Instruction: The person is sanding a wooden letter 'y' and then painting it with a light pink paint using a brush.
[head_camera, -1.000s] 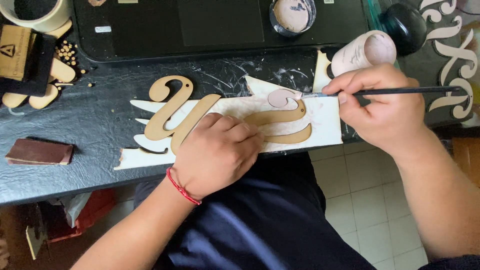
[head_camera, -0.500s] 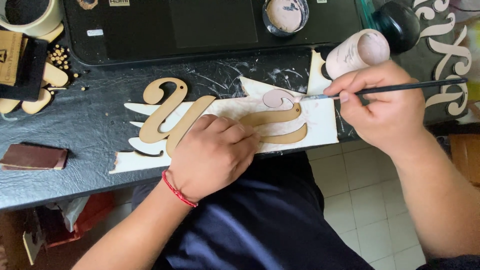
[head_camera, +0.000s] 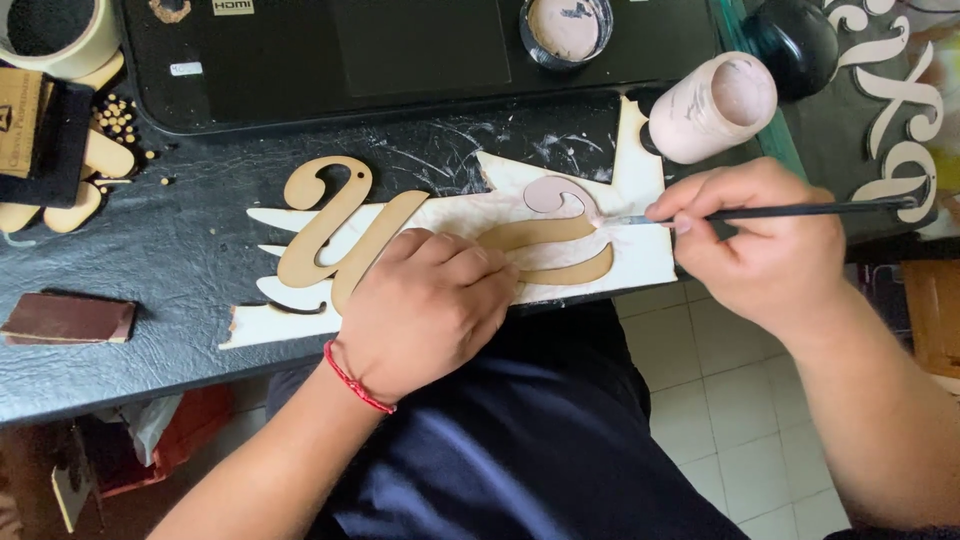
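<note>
Two hands on it: left hand (head_camera: 425, 305) lies flat, fingers spread, pinning the wooden script cutout (head_camera: 340, 235) to the white backing sheet (head_camera: 640, 255) so it can't slide. Right hand (head_camera: 765, 245) pinches a thin paintbrush (head_camera: 800, 211), tip on the cutout's pink-coated curl; open paint jar (head_camera: 712, 107) sits just behind for reloading.

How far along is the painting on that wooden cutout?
Done: only the curl at the right end of the cutout is coated pale pink. In hand: the right hand holds the brush with its tip at that curl, while the left hand presses the cutout flat. Left: the rest is bare brown wood, including the left loop.
</note>
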